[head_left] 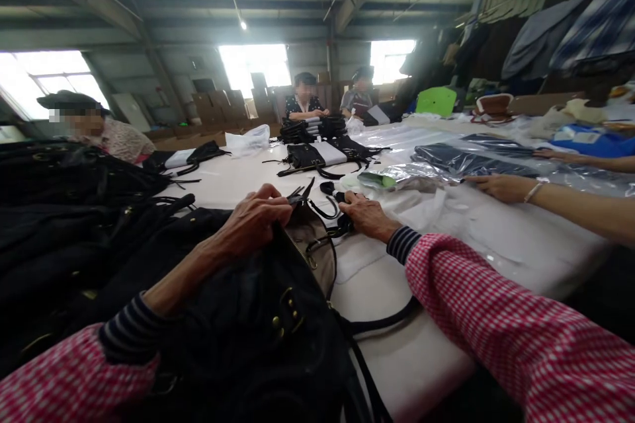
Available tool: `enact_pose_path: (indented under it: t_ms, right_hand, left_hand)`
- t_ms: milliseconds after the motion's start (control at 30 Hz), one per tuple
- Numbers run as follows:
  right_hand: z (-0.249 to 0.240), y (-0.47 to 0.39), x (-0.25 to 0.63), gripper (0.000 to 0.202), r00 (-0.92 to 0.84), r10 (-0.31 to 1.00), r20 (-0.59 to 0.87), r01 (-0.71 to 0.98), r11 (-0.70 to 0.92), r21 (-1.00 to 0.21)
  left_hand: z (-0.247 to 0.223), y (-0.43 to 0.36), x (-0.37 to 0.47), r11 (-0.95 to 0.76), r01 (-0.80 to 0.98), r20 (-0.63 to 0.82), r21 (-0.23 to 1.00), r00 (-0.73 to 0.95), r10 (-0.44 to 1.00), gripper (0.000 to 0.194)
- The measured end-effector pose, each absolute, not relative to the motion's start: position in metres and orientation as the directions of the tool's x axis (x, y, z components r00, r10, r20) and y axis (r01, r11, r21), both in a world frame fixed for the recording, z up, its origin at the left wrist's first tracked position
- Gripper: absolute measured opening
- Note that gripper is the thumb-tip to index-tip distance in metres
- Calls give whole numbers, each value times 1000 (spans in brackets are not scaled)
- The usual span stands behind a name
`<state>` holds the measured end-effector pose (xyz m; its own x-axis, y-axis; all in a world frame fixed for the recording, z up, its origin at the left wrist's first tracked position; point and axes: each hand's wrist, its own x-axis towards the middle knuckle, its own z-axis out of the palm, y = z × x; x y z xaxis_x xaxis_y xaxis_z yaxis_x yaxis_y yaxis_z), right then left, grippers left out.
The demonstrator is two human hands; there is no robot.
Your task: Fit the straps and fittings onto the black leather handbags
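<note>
A black handbag (248, 330) with brass-coloured fittings lies in front of me, its zip opening spread so that the beige lining (312, 238) shows. My left hand (265, 210) is closed on the upper edge of this bag, fingers pinched together. Beyond the opening, my right hand (368, 215) is closed around a bundled black strap (331, 192) just above the table. The hand hides part of the strap. One bag handle (381, 324) loops out over the table at the right.
More black bags (64, 225) are heaped at the left. Folded bags (317, 153) lie across the white table (208, 188). Plastic-wrapped dark goods (461, 162) are at the right, near another person's hand (503, 188). Several people sit around the table.
</note>
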<state>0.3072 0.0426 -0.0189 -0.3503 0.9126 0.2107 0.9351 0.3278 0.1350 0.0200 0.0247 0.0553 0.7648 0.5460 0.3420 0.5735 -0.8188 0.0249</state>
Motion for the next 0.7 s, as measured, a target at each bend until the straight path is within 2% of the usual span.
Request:
enact_pose_path:
  t_ms: [167,233,300,367,433,500,533,600,633,700]
  right_hand:
    - [2,32,303,35,-413,828,379,902,315,295]
    - [18,23,294,31,-442,803,400,887,326,327]
    - [35,14,278,26,-492,792,360,861,383,335]
    - [48,5,258,19,-522,817,243,842,451,295]
    - [53,0,239,13,-496,866,59,862,484,154]
    - [50,-2,224,17,-495,864,-95,866,481,-133]
    - [45,-1,217,17,-521,846,-117,830,469,-303]
    - [28,2,206,17,-553,832,-34,699,441,-563]
    - [18,4,201,17,-538,842,28,652,438,-619]
    - [-4,9,191,16,-469,875,116,654,433,-620]
  left_hand:
    - [53,24,19,-826,559,312,77,773,552,20]
    - [52,23,21,-829,550,329,99,769,549,18]
    - [52,22,22,-828,548,362,115,753,549,16]
    - [53,21,22,-825,549,384,133,739,554,15]
    - [54,21,22,-825,545,392,148,734,555,14]
    - [54,22,21,-829,535,400,164,732,552,14]
    - [54,22,20,-828,533,407,175,727,553,13]
    - [54,23,18,-821,534,420,203,710,566,11]
    - [54,24,17,-815,536,428,220,698,574,11]
    - [54,24,16,-808,532,452,253,674,585,10]
